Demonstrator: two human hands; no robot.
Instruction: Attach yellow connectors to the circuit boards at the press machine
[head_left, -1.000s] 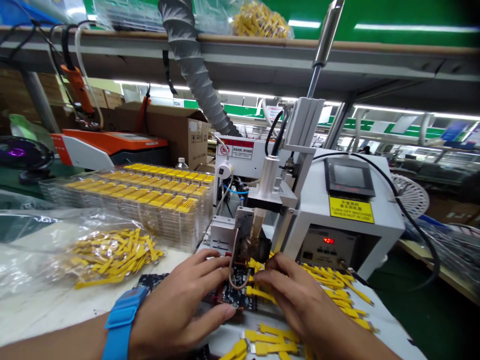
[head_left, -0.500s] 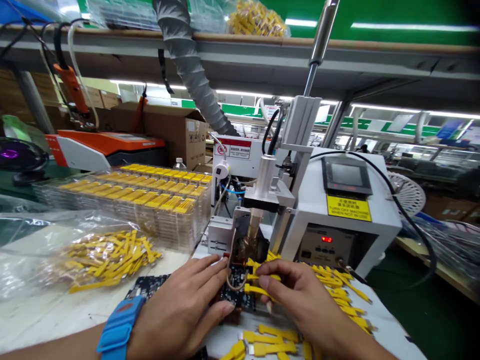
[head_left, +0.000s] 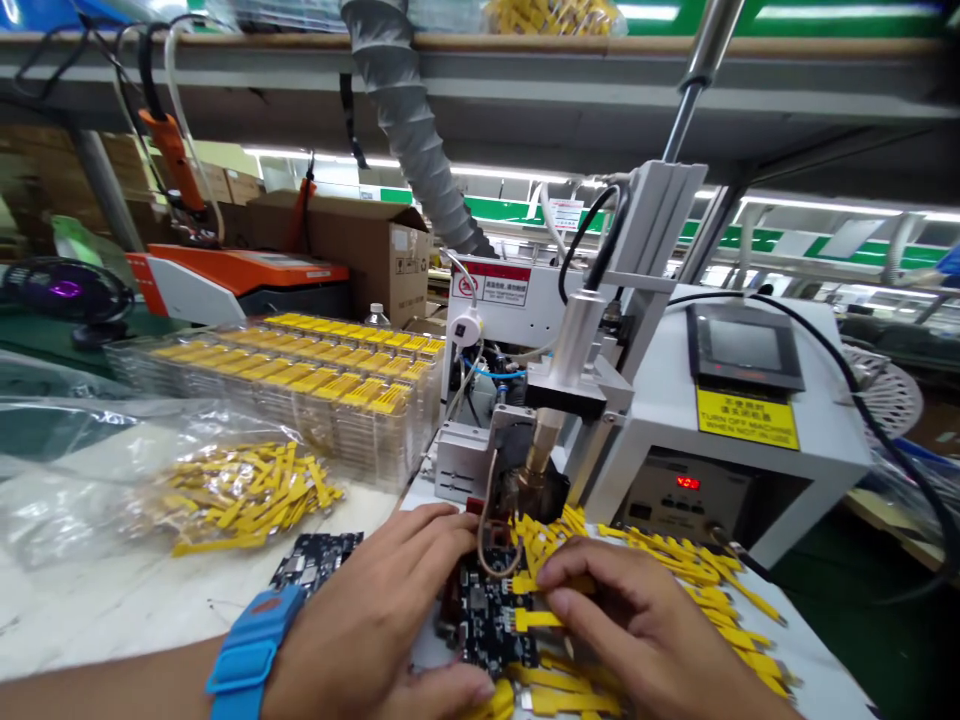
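Observation:
A black circuit board point(head_left: 487, 610) lies under the soldering head point(head_left: 536, 465) of a bench machine, with yellow flat cables along its right edge. My left hand point(head_left: 397, 610), wearing a blue wristband point(head_left: 255, 645), rests at the board's left side, fingers stretched and thumb apart near its lower end. Thumb and forefinger of my right hand point(head_left: 622, 610) pinch a yellow flat cable point(head_left: 523, 582) at the board's right edge. Just below it, another yellow cable point(head_left: 536, 620) also meets the board. A second circuit board point(head_left: 319, 558) lies partly behind my left hand.
Loose yellow cables point(head_left: 720, 590) cover the surface at right, with more in front. On the left are a plastic bag of cables point(head_left: 255, 495) and stacked clear trays point(head_left: 360, 430). The machine's control box point(head_left: 750, 400) stands at right; a grey hose point(head_left: 420, 130) hangs behind.
The view has shifted, so the scene sits farther right in the picture. The board has come slightly toward me from under the soldering head, both hands moving along with it.

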